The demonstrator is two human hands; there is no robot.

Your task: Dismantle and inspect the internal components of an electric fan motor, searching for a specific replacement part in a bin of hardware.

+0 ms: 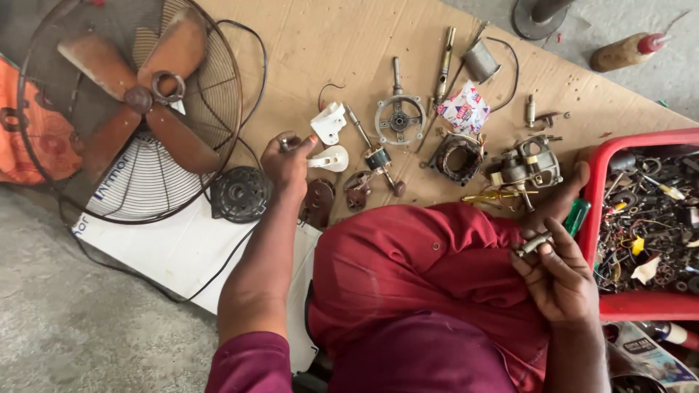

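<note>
The left hand [287, 161], at centre-left of the frame, has its grip pinched on a small metal part [283, 144] just beside two white plastic pieces [329, 138], while the right hand [557, 273], at lower right, has its grip closed on a short metal shaft [534, 244] over the red-clothed lap. This looks like the sorting stage of a fan strip-down, and the next move seemingly calls for setting each piece among the parts on the cardboard sheet [328, 44]. Countable there: one three-bladed fan in its wire guard [131, 102], one stator ring [459, 156], one round bracket [399, 120], one red crate [641, 218] of scrap at the right edge.
</note>
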